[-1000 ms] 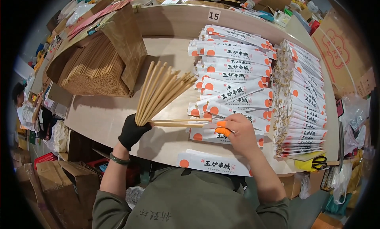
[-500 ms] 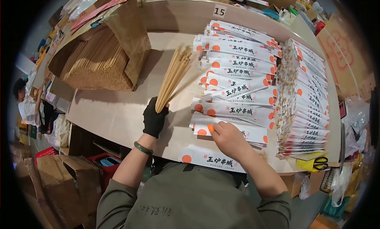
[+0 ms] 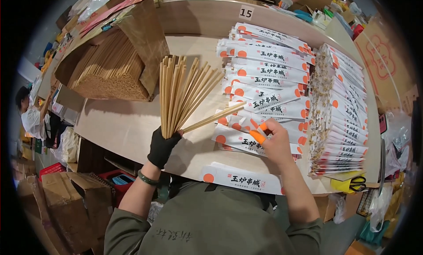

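Note:
My left hand [image 3: 165,147], in a black fingerless glove, grips a fanned bundle of round wooden chopsticks [image 3: 178,94] by their lower ends. A couple of them splay out to the right, their tips reaching over the paper chopstick sleeves [image 3: 273,56]. These white sleeves with orange dots lie in overlapping rows at the middle of the table. Orange finger covers show on my right hand [image 3: 274,138], closed over the nearer rows with a slightly blurred paper sleeve [image 3: 240,122] at its fingertips. Another sleeve [image 3: 240,178] lies at the table's front edge.
An open cardboard box [image 3: 156,39] full of chopsticks lies at the back left. Stacked filled sleeves [image 3: 346,109] line the right side. Black-handled scissors [image 3: 357,183] rest at the right front corner. A raised panel [image 3: 194,17] edges the back; beyond it shows another person's gloved hand [image 3: 286,3].
The chopsticks have spread into a wider fan, and my left hand has moved slightly left and nearer me. My right hand has shifted right and upward, its finger covers now turned into view.

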`<action>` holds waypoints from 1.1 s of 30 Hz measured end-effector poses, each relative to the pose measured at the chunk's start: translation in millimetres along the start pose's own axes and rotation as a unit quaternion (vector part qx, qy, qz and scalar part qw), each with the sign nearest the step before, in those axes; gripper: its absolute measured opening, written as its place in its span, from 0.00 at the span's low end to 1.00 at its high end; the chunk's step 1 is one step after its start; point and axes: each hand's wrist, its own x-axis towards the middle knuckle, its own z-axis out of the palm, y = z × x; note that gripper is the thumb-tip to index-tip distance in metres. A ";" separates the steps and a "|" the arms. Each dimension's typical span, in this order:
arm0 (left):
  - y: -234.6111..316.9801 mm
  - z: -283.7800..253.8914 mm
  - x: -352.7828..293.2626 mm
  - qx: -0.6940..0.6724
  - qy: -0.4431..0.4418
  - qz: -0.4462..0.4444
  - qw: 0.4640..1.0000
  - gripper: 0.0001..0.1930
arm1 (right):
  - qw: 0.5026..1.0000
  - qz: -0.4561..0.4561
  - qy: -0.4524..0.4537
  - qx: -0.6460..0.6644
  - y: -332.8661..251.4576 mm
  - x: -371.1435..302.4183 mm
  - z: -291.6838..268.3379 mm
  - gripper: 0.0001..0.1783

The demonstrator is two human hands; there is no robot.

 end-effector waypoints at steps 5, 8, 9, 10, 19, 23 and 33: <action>12.0 -20.0 -1.1 0.034 -0.087 -0.001 0.996 0.10 | 0.998 -0.004 -0.020 0.063 3.2 5.8 -9.7 0.09; 24.2 -31.7 0.4 0.073 -0.091 0.029 0.993 0.09 | 0.997 0.017 -0.055 0.049 1.4 2.0 -13.9 0.08; 25.0 -35.8 1.1 0.109 -0.085 0.062 0.989 0.09 | 0.997 0.017 -0.055 0.050 1.0 1.3 -14.1 0.08; 25.0 -39.3 2.8 0.120 -0.082 0.061 0.987 0.10 | 0.997 -0.022 -0.072 -0.004 1.1 0.4 -14.3 0.07; 23.9 44.1 24.0 -0.274 -0.017 0.033 0.961 0.11 | 0.903 -0.296 0.163 -0.265 -55.2 32.0 -15.6 0.11; 10.9 18.3 34.1 -0.143 -0.040 -0.009 0.989 0.11 | 0.808 -0.311 0.004 -0.500 -63.4 30.2 -35.2 0.06; 53.9 79.4 24.6 -0.399 -0.084 0.004 0.913 0.10 | 0.850 -0.397 -0.040 -0.344 -16.7 42.8 25.6 0.06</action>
